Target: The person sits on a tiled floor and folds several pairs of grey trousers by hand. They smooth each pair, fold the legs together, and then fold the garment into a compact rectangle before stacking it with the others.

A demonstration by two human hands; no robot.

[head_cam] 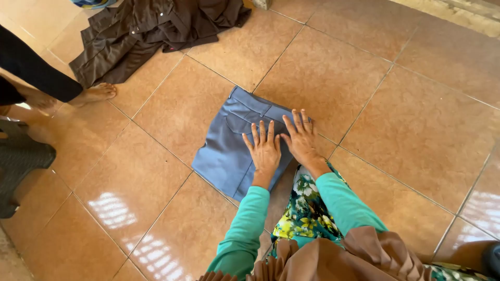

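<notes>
Floor: glazed square tiles, orange-tan with mottled veining, laid on a diagonal to the view, with thin dark grout lines. Glossy finish; patches of window light reflect at lower left. A paler strip runs along the upper right corner.

Dark garments: heap of brown-black cloth, rumpled, spread on the tiles at upper left, well apart from the hands.

Folded trousers: slate-blue, folded to a rough rectangle, lying flat on the floor at mid-frame; waistband and a curved pocket seam at the far end. One near corner reaches toward the person's knee.

Dark plastic stool: partly in view at the left edge, standing on the tiles.

Second person: a dark trouser leg and a bare foot on the tiles at upper left, near the dark heap.

Wearer's clothing: teal sleeves, a floral skirt in green and yellow, brown pleated cloth at the bottom edge.

Left hand: palm down, fingers spread and straight, pressing flat on the folded trousers. Grips nothing.

Right hand: palm down, fingers spread, resting on the right-hand edge of the trousers beside the left hand, thumbs close together. Grips nothing.
</notes>
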